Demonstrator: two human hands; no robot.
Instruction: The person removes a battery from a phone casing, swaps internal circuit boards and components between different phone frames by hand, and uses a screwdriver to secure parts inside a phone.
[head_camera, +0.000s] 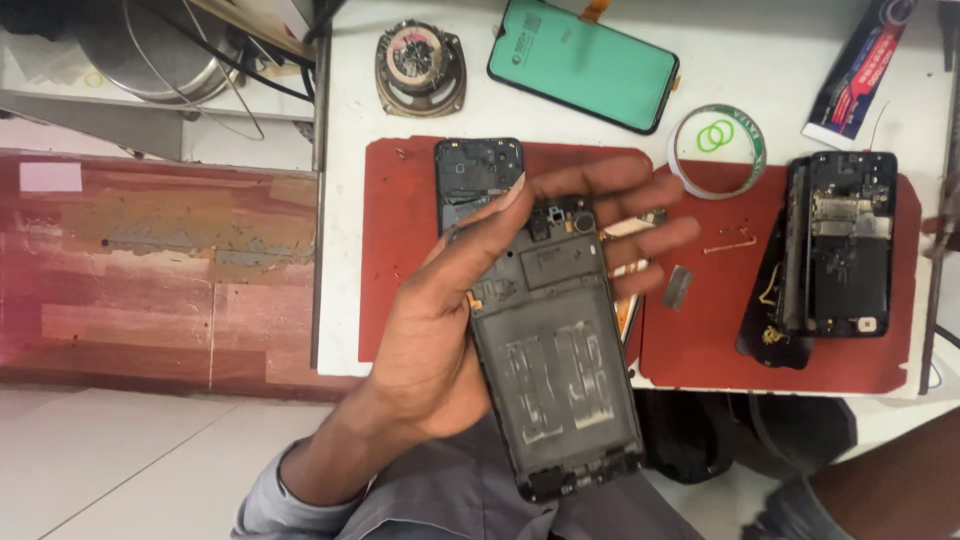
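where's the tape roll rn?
In the head view, the tape roll lies at upper right on the white table, overlapping the top edge of the red mat, between the green-backed screen and the opened phone.

I am seeing my left hand (450, 330) holding a phone frame (555, 350) at frame centre, over the mat (400, 250); a screen panel (585, 62) lying upper centre, a tape roll (716, 150) right of it, an opened phone (840, 255) lying far right.
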